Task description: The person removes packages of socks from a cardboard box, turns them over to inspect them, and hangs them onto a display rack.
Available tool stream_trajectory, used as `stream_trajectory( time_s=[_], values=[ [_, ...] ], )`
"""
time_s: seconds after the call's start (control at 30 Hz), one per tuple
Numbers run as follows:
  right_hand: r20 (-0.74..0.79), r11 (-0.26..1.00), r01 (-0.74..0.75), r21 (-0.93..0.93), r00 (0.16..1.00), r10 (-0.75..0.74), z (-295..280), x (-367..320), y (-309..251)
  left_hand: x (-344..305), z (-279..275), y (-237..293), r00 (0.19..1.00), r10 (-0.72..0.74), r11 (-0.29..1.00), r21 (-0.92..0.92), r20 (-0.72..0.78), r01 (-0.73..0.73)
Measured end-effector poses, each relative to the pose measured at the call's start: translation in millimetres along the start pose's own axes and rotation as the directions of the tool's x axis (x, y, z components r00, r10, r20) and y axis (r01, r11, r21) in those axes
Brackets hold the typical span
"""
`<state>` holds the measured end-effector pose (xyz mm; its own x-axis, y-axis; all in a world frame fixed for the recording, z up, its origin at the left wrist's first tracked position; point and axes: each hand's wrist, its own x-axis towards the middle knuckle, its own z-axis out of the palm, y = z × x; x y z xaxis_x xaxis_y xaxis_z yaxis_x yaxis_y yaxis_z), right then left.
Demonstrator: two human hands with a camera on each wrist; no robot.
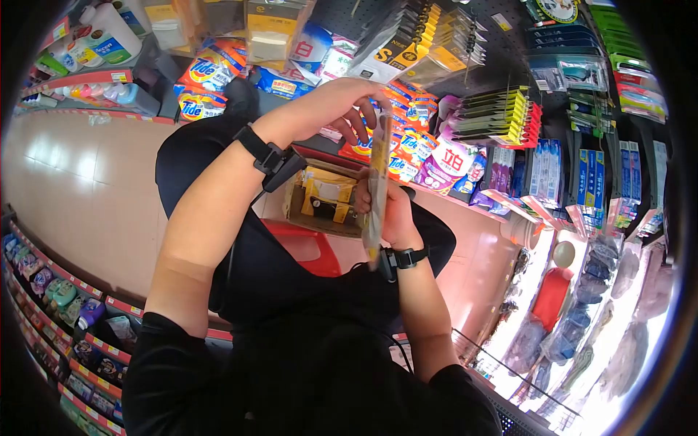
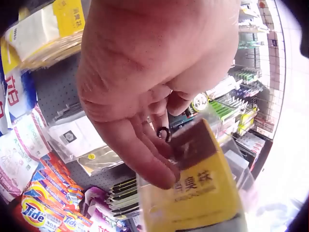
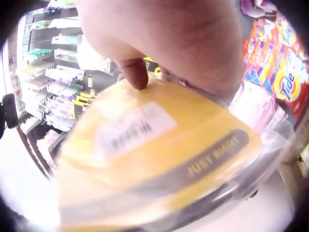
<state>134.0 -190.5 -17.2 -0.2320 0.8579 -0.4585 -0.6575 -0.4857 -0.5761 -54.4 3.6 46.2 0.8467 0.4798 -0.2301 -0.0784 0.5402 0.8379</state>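
A flat yellow pack of socks point(image 1: 378, 174) in clear plastic stands nearly edge-on between the two hands in the head view. The left hand point(image 1: 338, 109) has its fingers curled at the top of the pack, beside a small black hook point(image 2: 164, 134). Below, the right hand point(image 1: 389, 211) grips the pack at its lower part. In the right wrist view, a fingertip presses on the yellow face point(image 3: 193, 116), near a white barcode label point(image 3: 137, 128). On the floor between the legs sits an open cardboard box point(image 1: 302, 218) holding yellow packs point(image 1: 327, 192).
Orange Tide detergent bags point(image 1: 207, 69) line the low shelf ahead. Above hang several rows of packaged goods point(image 1: 407, 47) on a dark pegboard point(image 1: 498, 54). A red stool point(image 1: 313, 247) shows between the legs. Stocked shelves point(image 1: 65, 312) stand at the left.
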Motion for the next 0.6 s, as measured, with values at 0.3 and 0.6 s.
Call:
stream_trajectory(
  time_s=[0.3, 0.6],
  values=[
    [0.135, 0.939, -0.227, 0.258, 0.971, 0.198, 33, -16, 4, 18, -1, -20, 0.954, 0.269, 0.850, 0.498, -0.132, -0.171],
    [-0.245, 0.991, -0.037, -0.132, 0.970, 0.003, 20, -30, -13, 14, -7, -16, 0.940, 0.280, 0.915, 0.351, -0.194, -0.200]
  ],
)
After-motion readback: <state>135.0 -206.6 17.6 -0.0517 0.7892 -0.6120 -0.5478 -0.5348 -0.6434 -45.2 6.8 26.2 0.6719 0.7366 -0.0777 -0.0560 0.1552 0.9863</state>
